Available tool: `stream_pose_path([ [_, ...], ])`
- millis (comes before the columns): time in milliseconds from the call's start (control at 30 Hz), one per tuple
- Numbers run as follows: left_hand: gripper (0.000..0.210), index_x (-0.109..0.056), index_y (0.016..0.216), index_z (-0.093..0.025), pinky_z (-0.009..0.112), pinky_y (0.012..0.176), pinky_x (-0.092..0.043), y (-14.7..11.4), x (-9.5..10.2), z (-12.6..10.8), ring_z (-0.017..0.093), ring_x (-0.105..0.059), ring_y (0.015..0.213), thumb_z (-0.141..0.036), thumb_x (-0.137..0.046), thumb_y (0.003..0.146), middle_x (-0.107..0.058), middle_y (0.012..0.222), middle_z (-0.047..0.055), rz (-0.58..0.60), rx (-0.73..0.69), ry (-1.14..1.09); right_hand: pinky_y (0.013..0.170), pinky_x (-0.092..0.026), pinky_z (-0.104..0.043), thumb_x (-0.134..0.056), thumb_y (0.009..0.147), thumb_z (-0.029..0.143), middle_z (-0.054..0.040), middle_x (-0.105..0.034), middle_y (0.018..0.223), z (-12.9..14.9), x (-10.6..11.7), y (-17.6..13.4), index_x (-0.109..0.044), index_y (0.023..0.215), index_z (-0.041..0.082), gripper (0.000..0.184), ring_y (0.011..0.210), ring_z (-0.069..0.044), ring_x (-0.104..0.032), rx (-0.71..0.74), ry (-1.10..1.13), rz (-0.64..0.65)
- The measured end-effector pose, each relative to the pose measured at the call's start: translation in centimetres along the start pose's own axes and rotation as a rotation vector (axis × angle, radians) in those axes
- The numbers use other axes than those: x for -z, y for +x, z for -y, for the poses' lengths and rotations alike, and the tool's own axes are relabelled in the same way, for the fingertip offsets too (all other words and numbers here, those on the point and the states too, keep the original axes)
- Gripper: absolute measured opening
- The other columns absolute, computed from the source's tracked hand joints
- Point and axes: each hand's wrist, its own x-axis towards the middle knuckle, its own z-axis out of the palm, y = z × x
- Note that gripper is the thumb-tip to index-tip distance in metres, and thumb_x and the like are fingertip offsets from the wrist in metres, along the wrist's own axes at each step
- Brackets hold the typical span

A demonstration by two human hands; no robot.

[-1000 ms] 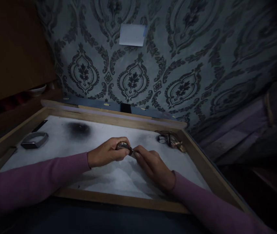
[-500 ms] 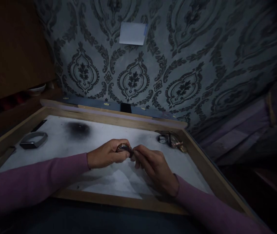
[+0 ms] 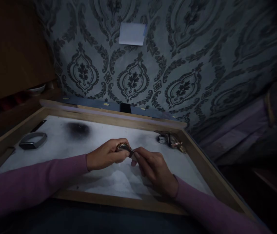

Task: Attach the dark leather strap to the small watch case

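My left hand (image 3: 109, 154) is closed around a wristwatch (image 3: 122, 147) with a round, ornate gold-toned rim, held above the white bottom of a shallow wooden tray. Thumb and fingers press on its sides and hide most of it. From the right, my right hand (image 3: 155, 169) pinches a small dark strip (image 3: 131, 153) that meets the watch's edge. Whether the strip is the watch's band or a separate piece, I cannot tell. The two hands almost touch at the fingertips.
The wooden tray (image 3: 104, 200) surrounds the work. On its left lie a grey-banded smartwatch (image 3: 32, 141), another flat band (image 3: 0, 161) and a dark strip (image 3: 39, 126). A cluster of watches (image 3: 172, 141) sits at the right back. Patterned wallpaper bears a white card (image 3: 132, 33).
My right hand's fingers have shifted slightly and the thumb lies flatter, showing more of the strip. The watch has tilted a little in my left hand, which stays in place.
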Motion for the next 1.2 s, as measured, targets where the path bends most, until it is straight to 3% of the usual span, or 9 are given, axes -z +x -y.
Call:
stream_pose_path([
  [833, 0.010, -0.046, 0.081, -0.016, 0.021, 0.048, -0.023, -0.19, 0.17, 0.21, 0.007, -0.027, 0.051, -0.023, -0.048, 0.087, -0.034, 0.058, -0.008, 0.015, 0.009, 0.068, 0.042, -0.035, -0.019, -0.037, 0.099, 0.025, 0.0065, -0.043, 0.042, 0.24, 0.35, -0.06, -0.059, 0.076, 0.017, 0.033, 0.035, -0.008, -0.043, -0.050, 0.016, 0.034],
  [1200, 0.011, -0.047, 0.079, -0.016, 0.021, 0.048, -0.024, -0.04, 0.01, 0.06, 0.007, -0.028, 0.050, -0.024, -0.051, 0.085, -0.036, 0.058, -0.007, 0.008, 0.020, -0.078, 0.041, -0.034, -0.018, -0.037, 0.099, 0.028, 0.0064, -0.042, 0.044, 0.31, 0.59, -0.06, -0.061, 0.075, 0.015, 0.037, 0.036, -0.007, -0.042, -0.080, 0.081, 0.046],
])
